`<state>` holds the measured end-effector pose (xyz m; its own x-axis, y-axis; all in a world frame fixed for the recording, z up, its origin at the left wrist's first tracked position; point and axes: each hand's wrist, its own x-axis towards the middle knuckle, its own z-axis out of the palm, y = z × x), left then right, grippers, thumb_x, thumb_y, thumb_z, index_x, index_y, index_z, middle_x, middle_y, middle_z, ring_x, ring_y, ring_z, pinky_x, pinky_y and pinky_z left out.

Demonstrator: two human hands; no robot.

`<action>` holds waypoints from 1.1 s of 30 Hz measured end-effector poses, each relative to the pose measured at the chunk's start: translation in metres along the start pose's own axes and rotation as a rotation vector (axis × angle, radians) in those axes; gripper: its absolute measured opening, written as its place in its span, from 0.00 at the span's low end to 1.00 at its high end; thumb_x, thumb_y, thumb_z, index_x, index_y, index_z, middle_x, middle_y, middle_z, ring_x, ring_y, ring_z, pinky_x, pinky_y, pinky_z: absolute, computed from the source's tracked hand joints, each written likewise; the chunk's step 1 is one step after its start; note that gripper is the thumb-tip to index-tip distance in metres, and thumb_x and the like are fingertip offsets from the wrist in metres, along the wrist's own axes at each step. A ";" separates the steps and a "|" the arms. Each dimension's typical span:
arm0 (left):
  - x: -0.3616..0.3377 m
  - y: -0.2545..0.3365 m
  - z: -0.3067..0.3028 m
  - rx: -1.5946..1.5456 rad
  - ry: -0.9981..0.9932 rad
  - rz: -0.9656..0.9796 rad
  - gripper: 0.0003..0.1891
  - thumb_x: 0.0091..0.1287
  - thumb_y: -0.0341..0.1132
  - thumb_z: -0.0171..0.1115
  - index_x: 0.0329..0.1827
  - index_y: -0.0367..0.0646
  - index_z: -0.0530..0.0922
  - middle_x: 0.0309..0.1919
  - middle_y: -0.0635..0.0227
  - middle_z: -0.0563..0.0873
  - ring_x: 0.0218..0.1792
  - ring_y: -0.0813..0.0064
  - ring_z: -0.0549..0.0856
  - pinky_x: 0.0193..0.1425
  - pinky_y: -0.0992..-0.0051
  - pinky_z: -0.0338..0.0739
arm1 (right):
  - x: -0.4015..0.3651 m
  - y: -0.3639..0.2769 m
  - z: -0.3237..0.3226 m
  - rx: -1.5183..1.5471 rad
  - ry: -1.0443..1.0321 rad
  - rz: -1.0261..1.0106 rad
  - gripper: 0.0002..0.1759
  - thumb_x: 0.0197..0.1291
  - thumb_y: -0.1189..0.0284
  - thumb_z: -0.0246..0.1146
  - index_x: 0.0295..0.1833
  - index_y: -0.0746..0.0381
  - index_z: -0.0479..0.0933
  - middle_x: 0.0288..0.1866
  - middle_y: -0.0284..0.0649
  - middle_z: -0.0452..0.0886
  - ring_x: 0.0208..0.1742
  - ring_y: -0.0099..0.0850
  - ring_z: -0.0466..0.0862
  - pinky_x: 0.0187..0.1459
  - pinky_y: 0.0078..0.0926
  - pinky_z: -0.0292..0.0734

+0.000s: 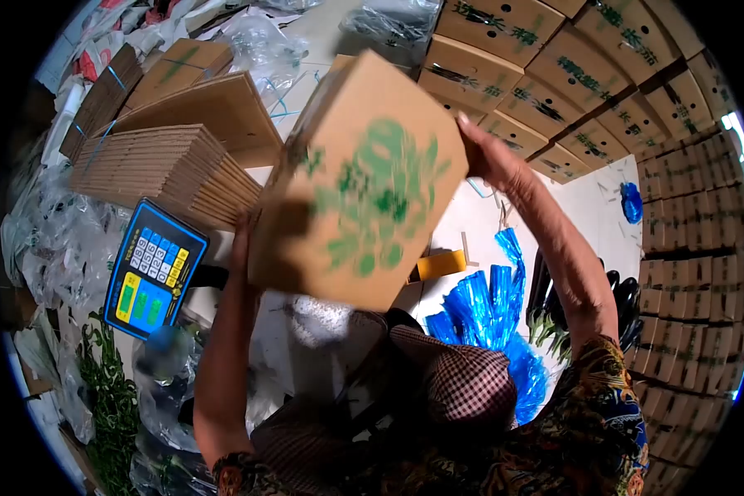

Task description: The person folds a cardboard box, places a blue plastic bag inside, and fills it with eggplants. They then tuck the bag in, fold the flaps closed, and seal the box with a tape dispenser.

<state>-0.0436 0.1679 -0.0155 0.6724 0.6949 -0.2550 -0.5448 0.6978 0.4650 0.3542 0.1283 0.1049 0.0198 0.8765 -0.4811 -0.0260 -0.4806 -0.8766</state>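
Observation:
A cardboard box (372,182) with green printing on its broad face is held up in front of me, tilted and slightly blurred. My left hand (244,248) grips its lower left edge, with most of the fingers hidden by shadow and the box. At the upper right corner, my right hand (488,153) clasps the box, thumb along the edge and the other fingers partly out of sight. Just left of my left hand stands a weighing scale's keypad and display panel (155,269). Behind that hand, flattened cardboard boxes (157,169) are stacked in a tied bundle.
Filled cartons (546,91) are stacked at the back right, and more cartons (690,289) line the right side. Blue plastic bags (488,306) lie near dark eggplants (628,298). A yellow object (441,264) sits beneath the box. Green vegetables (107,413) and clear plastic are at left.

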 end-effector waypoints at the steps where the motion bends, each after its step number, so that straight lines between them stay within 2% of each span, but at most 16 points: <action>1: 0.023 0.003 -0.016 0.342 0.038 0.025 0.45 0.68 0.72 0.32 0.73 0.41 0.63 0.67 0.57 0.72 0.68 0.59 0.71 0.69 0.59 0.67 | 0.007 -0.012 -0.004 -0.129 0.037 -0.140 0.48 0.60 0.35 0.53 0.70 0.64 0.64 0.61 0.51 0.76 0.59 0.42 0.78 0.59 0.42 0.74; 3: 0.081 -0.002 -0.035 -0.373 -0.585 -0.114 0.46 0.66 0.74 0.31 0.76 0.47 0.58 0.71 0.60 0.68 0.69 0.58 0.70 0.71 0.50 0.62 | 0.040 -0.012 -0.017 0.012 0.126 -0.215 0.52 0.58 0.37 0.58 0.76 0.63 0.52 0.62 0.54 0.73 0.58 0.44 0.78 0.58 0.42 0.75; 4: 0.090 -0.008 -0.048 -0.678 -0.528 -0.231 0.46 0.65 0.75 0.31 0.76 0.50 0.56 0.71 0.61 0.66 0.69 0.57 0.69 0.71 0.47 0.60 | 0.050 -0.010 -0.011 0.057 0.151 -0.292 0.59 0.56 0.42 0.65 0.78 0.63 0.40 0.65 0.59 0.69 0.58 0.46 0.78 0.61 0.42 0.73; 5: 0.100 -0.011 -0.062 -0.978 -0.457 -0.352 0.46 0.64 0.76 0.32 0.77 0.53 0.54 0.72 0.61 0.64 0.69 0.56 0.69 0.70 0.44 0.59 | 0.065 0.001 -0.014 0.036 0.188 -0.277 0.59 0.55 0.46 0.67 0.78 0.64 0.39 0.70 0.56 0.66 0.66 0.45 0.73 0.68 0.41 0.68; 6: 0.103 -0.013 -0.052 -0.587 -0.148 -0.132 0.46 0.63 0.77 0.33 0.77 0.57 0.52 0.74 0.61 0.61 0.71 0.54 0.66 0.70 0.40 0.57 | 0.069 0.005 -0.006 -0.037 0.210 -0.316 0.61 0.54 0.47 0.68 0.78 0.64 0.38 0.72 0.56 0.62 0.70 0.46 0.68 0.70 0.42 0.63; 7: 0.106 -0.014 -0.041 -0.108 0.196 -0.062 0.46 0.61 0.78 0.35 0.77 0.61 0.50 0.75 0.62 0.57 0.72 0.51 0.63 0.69 0.37 0.56 | 0.070 0.012 0.008 -0.108 0.229 -0.349 0.62 0.53 0.48 0.69 0.78 0.64 0.37 0.74 0.56 0.59 0.73 0.47 0.63 0.72 0.42 0.59; 9: 0.118 -0.011 -0.068 -0.372 0.046 -0.122 0.46 0.60 0.79 0.39 0.75 0.61 0.54 0.74 0.60 0.57 0.74 0.48 0.58 0.70 0.38 0.56 | 0.081 0.025 0.042 -0.232 0.135 -0.468 0.65 0.52 0.49 0.70 0.78 0.65 0.32 0.78 0.56 0.49 0.79 0.47 0.51 0.75 0.43 0.49; 10: 0.123 -0.010 -0.087 -0.815 -0.062 -0.229 0.44 0.60 0.77 0.41 0.74 0.61 0.57 0.75 0.61 0.56 0.74 0.49 0.58 0.72 0.40 0.52 | 0.080 0.024 0.058 -0.196 0.132 -0.466 0.66 0.52 0.48 0.70 0.78 0.65 0.30 0.80 0.55 0.43 0.81 0.45 0.44 0.76 0.42 0.44; 11: 0.128 -0.010 -0.105 -1.259 -0.177 -0.328 0.42 0.61 0.75 0.43 0.73 0.62 0.59 0.77 0.62 0.54 0.74 0.51 0.57 0.73 0.42 0.48 | 0.080 0.022 0.069 -0.147 0.136 -0.520 0.66 0.53 0.48 0.69 0.78 0.67 0.29 0.79 0.56 0.43 0.80 0.45 0.45 0.76 0.39 0.44; 13: 0.141 -0.007 -0.093 -1.392 -0.129 -0.306 0.41 0.61 0.74 0.45 0.73 0.62 0.60 0.77 0.63 0.54 0.74 0.52 0.58 0.74 0.44 0.47 | 0.093 0.021 0.070 -0.202 0.189 -0.548 0.66 0.55 0.48 0.67 0.77 0.69 0.27 0.78 0.57 0.46 0.79 0.44 0.49 0.76 0.36 0.46; 15: 0.152 -0.015 -0.046 -0.749 0.199 -0.098 0.42 0.60 0.76 0.46 0.73 0.63 0.59 0.75 0.63 0.58 0.71 0.51 0.61 0.73 0.45 0.52 | 0.122 0.015 0.063 -0.037 0.198 -0.678 0.55 0.53 0.49 0.67 0.75 0.68 0.46 0.72 0.56 0.56 0.73 0.44 0.58 0.72 0.36 0.53; 17: 0.158 -0.013 0.011 -0.091 0.472 0.115 0.44 0.59 0.77 0.46 0.74 0.63 0.57 0.72 0.62 0.62 0.69 0.50 0.65 0.71 0.45 0.57 | 0.138 0.012 0.062 0.072 0.238 -0.648 0.50 0.56 0.51 0.65 0.73 0.68 0.48 0.70 0.55 0.58 0.71 0.43 0.61 0.71 0.34 0.55; 21: 0.194 -0.007 -0.007 0.022 0.376 0.027 0.45 0.60 0.77 0.43 0.75 0.64 0.50 0.72 0.57 0.60 0.68 0.46 0.64 0.72 0.47 0.58 | 0.153 0.006 0.058 0.139 0.377 -0.676 0.42 0.63 0.57 0.61 0.73 0.68 0.51 0.68 0.52 0.64 0.67 0.40 0.66 0.68 0.32 0.59; 26: 0.182 -0.004 0.017 0.294 0.310 0.137 0.57 0.56 0.81 0.40 0.78 0.55 0.30 0.76 0.40 0.40 0.73 0.35 0.55 0.72 0.47 0.58 | 0.149 0.004 0.066 0.336 0.300 -0.665 0.36 0.65 0.62 0.58 0.73 0.66 0.54 0.66 0.47 0.67 0.65 0.35 0.67 0.67 0.31 0.60; 30: 0.191 -0.006 0.000 0.298 0.307 0.090 0.62 0.52 0.84 0.41 0.79 0.52 0.31 0.75 0.35 0.41 0.71 0.34 0.58 0.70 0.48 0.63 | 0.136 0.004 0.072 0.358 0.257 -0.653 0.32 0.68 0.65 0.52 0.73 0.64 0.54 0.66 0.44 0.67 0.66 0.34 0.67 0.68 0.30 0.58; 33: 0.185 -0.008 0.008 0.288 0.350 0.117 0.62 0.52 0.84 0.41 0.78 0.53 0.29 0.75 0.35 0.39 0.72 0.35 0.57 0.69 0.49 0.65 | 0.135 0.012 0.083 0.325 0.360 -0.641 0.31 0.68 0.64 0.51 0.73 0.61 0.57 0.70 0.42 0.67 0.71 0.33 0.65 0.71 0.31 0.55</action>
<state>0.0891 0.2897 -0.0598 0.3781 0.8174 -0.4347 -0.4120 0.5690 0.7116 0.2739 0.2436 0.0304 0.4490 0.8888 0.0917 -0.1887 0.1947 -0.9626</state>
